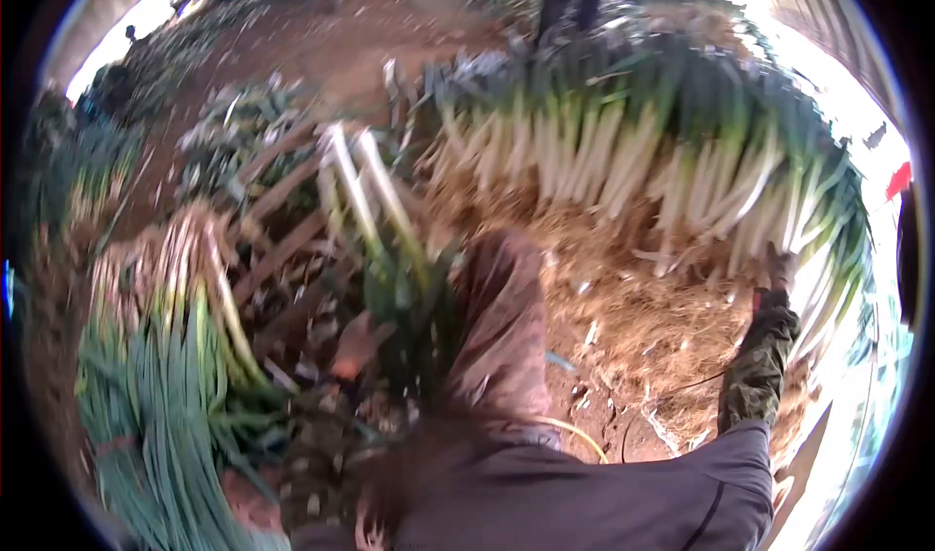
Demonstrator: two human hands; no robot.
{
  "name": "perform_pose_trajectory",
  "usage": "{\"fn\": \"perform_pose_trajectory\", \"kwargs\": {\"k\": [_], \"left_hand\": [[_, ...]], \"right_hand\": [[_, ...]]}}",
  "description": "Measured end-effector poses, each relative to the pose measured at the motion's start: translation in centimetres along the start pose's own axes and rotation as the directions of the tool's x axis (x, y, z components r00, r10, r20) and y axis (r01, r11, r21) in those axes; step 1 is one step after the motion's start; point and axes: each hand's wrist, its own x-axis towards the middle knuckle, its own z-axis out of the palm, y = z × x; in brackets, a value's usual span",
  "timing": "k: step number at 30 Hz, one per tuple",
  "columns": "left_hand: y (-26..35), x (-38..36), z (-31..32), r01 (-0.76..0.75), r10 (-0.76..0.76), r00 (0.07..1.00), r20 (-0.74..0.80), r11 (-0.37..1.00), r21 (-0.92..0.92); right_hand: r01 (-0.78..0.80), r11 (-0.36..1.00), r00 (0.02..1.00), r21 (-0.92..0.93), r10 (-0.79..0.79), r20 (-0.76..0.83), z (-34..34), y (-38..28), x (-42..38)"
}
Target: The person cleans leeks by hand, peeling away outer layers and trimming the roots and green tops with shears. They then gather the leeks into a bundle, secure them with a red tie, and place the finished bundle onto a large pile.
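At the right, my right hand (780,269) reaches to the white root ends of a long row of leeks (604,152); blur hides how its fingers close. My left hand (358,347), in a camouflage sleeve, is low at the left, right beside the green leaves of a few trimmed leeks (394,210). Those leeks lean with their clean white ends up and their leaves toward me, next to my bent knee (502,317). Motion smears the left hand, and I cannot tell whether it holds the leaves.
A thick bundle of leeks (166,356) lies at the left, roots away from me. Wooden bars (282,249) stand between it and the trimmed leeks. Brown root litter (633,327) covers the ground ahead. A person's legs (575,1) show behind the row.
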Motion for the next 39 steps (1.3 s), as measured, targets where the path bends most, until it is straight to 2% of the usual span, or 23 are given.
{"fn": "perform_pose_trajectory", "kwargs": {"k": [1,3,5,6,7,8,9,10,12,14,15,16,17,20,21,23,26,28,31,34,36,38,39], "left_hand": [[1.3,-0.1,-0.3,0.023,-0.022,0.996,0.086,1.0,-0.009],[-0.1,-1.7,1.2,0.009,-0.019,0.995,0.1,0.995,0.099],[-2.6,-2.1,2.8,0.028,-0.054,0.994,0.093,0.964,0.264],[-3.4,-2.3,3.2,0.073,-0.125,0.98,0.156,0.949,0.306],[-4.1,-2.4,3.6,0.11,-0.194,0.957,0.216,0.931,0.348],[-5.0,-2.4,4.5,0.225,-0.305,0.924,0.23,0.921,0.318],[-5.1,-2.7,4.7,0.209,-0.268,0.946,0.182,0.935,0.287],[-5.4,-2.9,4.9,0.189,-0.229,0.964,0.134,0.948,0.258],[-4.4,-2.8,4.5,0.216,-0.217,0.976,-0.011,0.959,0.182],[-4.4,-1.8,3.9,0.198,-0.218,0.953,-0.213,0.974,-0.108],[-3.6,-1.1,2.8,0.161,-0.194,0.941,-0.278,0.978,-0.136],[-2.6,-0.4,1.7,0.12,-0.169,0.924,-0.343,0.98,-0.159],[-1.5,0.6,0.8,0.03,-0.068,0.899,-0.433,0.995,-0.092],[0.6,5.1,-0.5,-0.151,0.133,0.819,-0.557,0.988,0.014],[1.1,6.5,-0.5,-0.144,0.163,0.817,-0.553,0.986,0.079],[2.7,10.2,-0.8,-0.14,0.238,0.807,-0.54,0.966,0.217],[3.2,16.3,0.2,0.103,0.06,0.851,-0.522,0.955,0.277],[3.8,18.8,-0.1,0.286,-0.129,0.837,-0.531,0.932,0.223],[2.2,19.8,-1.7,0.282,-0.231,0.85,-0.473,0.959,0.039],[1.7,17.7,-3.6,0.189,-0.199,0.894,-0.402,0.98,-0.065],[1.3,14.6,-4.5,-0.025,-0.026,0.869,-0.495,0.995,-0.096],[0.1,12.3,-3.8,0.082,-0.031,0.91,-0.414,0.991,0.107],[-1.1,11.6,-2.5,0.056,0.015,0.918,-0.396,0.984,0.167]], "right_hand": [[-0.068,0.998,0.992,-0.018,0.069,0.101,-1.3,-0.5,0.2],[-0.166,0.975,0.984,-0.149,0.155,-0.085,-5.8,-6.5,-4.9],[-0.077,0.988,0.943,-0.135,0.028,-0.33,-8.6,-13.0,-8.8],[0.177,0.978,0.83,-0.114,-0.211,-0.516,-7.4,-14.7,-7.7],[0.429,0.86,0.864,0.276,-0.302,-0.403,-5.6,-16.2,-6.9],[0.492,0.773,0.87,0.401,-0.418,-0.261,-6.6,-21.2,-10.5],[0.512,0.239,0.745,0.825,-0.602,-0.288,-1.6,-24.7,-10.4],[0.359,0.412,0.77,0.837,-0.638,-0.016,-7.2,-32.5,-20.5],[0.052,0.414,0.565,0.909,-0.763,0.315,-7.5,-43.1,-30.9],[0.147,0.204,0.277,0.968,-0.948,0.158,-3.1,-50.5,-38.2],[0.501,0.37,0.186,0.782,-0.929,0.32,-3.4,-54.9,-41.4],[0.574,0.212,0.192,0.791,-0.974,0.122,0.9,-57.9,-44.2],[0.561,0.336,0.251,0.757,-0.94,0.231,4.1,-60.7,-46.7],[0.383,0.295,0.371,0.876,-0.917,0.147,4.4,-62.9,-50.5],[0.277,0.07,0.432,0.958,-0.9,-0.059,6.0,-62.9,-51.5],[0.454,0.28,0.469,0.846,-0.882,0.04,10.2,-63.2,-53.2],[0.237,0.545,0.412,0.804,-0.806,0.425,9.7,-63.2,-53.7],[0.264,0.531,0.353,0.806,-0.83,0.431,9.4,-63.4,-53.8],[0.259,0.417,0.324,0.871,-0.887,0.329,9.4,-63.8,-54.3],[-0.022,0.301,0.268,0.953,-0.917,0.296,9.8,-64.5,-54.5],[-0.688,0.227,0.085,0.689,-0.918,0.387,8.5,-64.4,-54.9],[-0.702,0.251,-0.014,0.667,-0.941,0.339,4.4,-63.7,-55.7],[-0.184,0.177,0.079,0.967,-0.978,0.194,2.6,-64.1,-56.2]]}}
